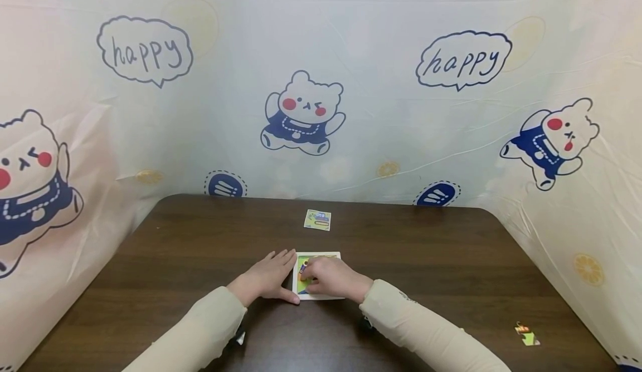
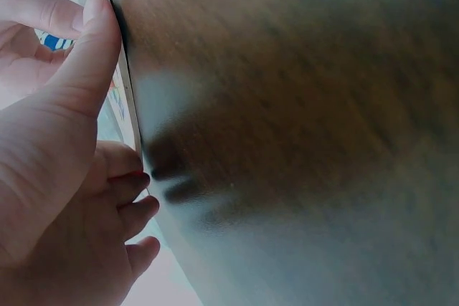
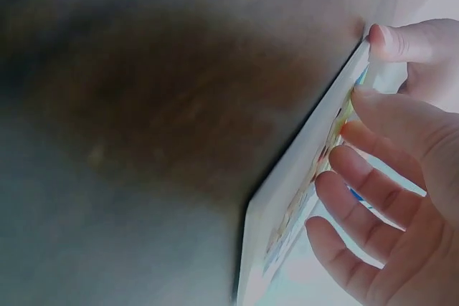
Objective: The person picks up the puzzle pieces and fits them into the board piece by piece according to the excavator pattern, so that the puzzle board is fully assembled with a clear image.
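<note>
A white-framed picture puzzle board [image 1: 295,280] with a green and yellow picture lies flat on the table in front of me. My left hand [image 1: 271,275] rests along its left side, the thumb right at the near left corner and the other fingers extended past the far corner. Over the picture, my right hand [image 1: 328,276] bends down and touches the left part with its fingertips. From the right wrist view, those fingers [image 3: 358,191] are slightly bent and spread against the picture face, with nothing seen pinched between them. The hand hides much of the picture.
A small square picture card [image 1: 317,220] lies farther back on the dark wooden table [image 1: 426,249]. Loose puzzle pieces [image 1: 528,336], orange and green, lie near the right edge. A printed cloth [image 1: 376,127] hangs behind the table and along both sides.
</note>
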Demonstrator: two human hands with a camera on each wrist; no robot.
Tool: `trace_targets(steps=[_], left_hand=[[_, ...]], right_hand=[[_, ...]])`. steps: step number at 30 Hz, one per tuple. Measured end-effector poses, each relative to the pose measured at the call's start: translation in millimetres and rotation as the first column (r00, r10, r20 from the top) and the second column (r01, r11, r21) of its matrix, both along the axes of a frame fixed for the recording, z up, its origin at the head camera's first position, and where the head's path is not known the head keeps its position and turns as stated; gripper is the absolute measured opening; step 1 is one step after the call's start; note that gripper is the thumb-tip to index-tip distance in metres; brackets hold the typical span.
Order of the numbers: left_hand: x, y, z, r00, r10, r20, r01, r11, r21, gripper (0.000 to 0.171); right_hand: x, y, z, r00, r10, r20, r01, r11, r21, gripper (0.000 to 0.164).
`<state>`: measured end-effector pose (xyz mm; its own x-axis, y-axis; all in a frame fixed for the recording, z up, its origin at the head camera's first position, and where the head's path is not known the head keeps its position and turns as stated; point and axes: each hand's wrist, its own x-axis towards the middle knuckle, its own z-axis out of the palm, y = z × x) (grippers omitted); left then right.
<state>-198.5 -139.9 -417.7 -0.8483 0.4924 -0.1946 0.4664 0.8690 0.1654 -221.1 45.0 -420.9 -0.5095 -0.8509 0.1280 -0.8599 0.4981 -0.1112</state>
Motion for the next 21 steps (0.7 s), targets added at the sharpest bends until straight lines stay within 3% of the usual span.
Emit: trace_targets(steps=[8, 21], left_hand=[[-0.5, -0.6, -0.8, 1.000, -0.009, -0.020, 0.009, 1.000, -0.008, 0.101], [-0.6, 0.0, -0.8, 1.000, -0.011, -0.020, 0.011, 1.000, -0.012, 0.101]], right_hand=[[-1.1, 0.2, 0.4, 1.000, 0.016, -0.023, -0.016, 1.000, 0.024, 0.023], [1.7, -1.0, 1.0, 0.997, -0.007, -0.078, 0.009, 1.000, 0.022, 0.011]])
